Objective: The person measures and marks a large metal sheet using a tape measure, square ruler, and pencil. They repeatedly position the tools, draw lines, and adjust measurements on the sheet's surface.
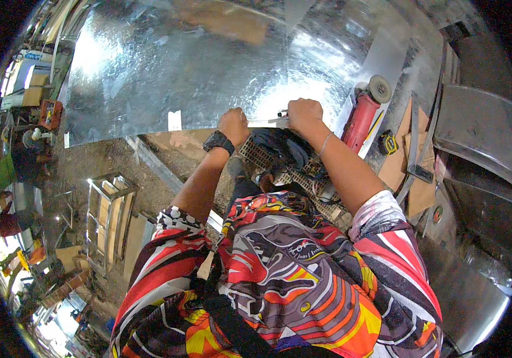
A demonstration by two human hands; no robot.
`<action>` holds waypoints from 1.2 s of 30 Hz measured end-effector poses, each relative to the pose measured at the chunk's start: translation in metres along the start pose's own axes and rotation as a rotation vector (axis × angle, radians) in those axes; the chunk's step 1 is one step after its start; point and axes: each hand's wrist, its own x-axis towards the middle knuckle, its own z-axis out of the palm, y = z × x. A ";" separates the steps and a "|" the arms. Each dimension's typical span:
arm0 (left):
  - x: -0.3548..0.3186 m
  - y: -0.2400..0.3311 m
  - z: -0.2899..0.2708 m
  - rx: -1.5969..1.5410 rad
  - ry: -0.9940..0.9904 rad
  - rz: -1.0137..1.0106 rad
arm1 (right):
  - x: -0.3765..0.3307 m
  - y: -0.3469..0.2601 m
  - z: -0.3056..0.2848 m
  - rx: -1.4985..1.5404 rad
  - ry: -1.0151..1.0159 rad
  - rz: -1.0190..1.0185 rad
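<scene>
A large shiny metal sheet (196, 71) lies before me, its near edge under my hands. My left hand (234, 125), with a black watch on the wrist, is closed at that edge. My right hand (306, 115) is closed too, a little further right. A pale strip (266, 123), which looks like tape, stretches between both hands along the edge. A small dark-tipped object (282, 114) pokes out beside my right fingers; its kind is unclear. Left of my hands, a white piece of tape (174, 120) sticks to the sheet's edge. Another white piece (67, 140) is at its left corner.
Right of the sheet lie a red angle grinder (360, 122) and a yellow-black tape measure (388, 143). Metal bars (414, 140) and brown board pieces (421, 191) are beyond them. A metal frame (110, 215) stands on the floor at left. Dark cables (282, 148) hang below the edge.
</scene>
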 end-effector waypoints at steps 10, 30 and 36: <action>-0.004 0.010 -0.011 -0.036 0.039 -0.013 | 0.002 -0.002 -0.003 -0.022 -0.031 0.033; -0.001 0.018 -0.017 0.001 -0.045 -0.085 | 0.006 -0.005 0.006 -0.027 -0.029 0.051; -0.008 -0.001 -0.021 -0.031 0.092 -0.058 | 0.005 -0.010 0.000 -0.027 -0.024 0.045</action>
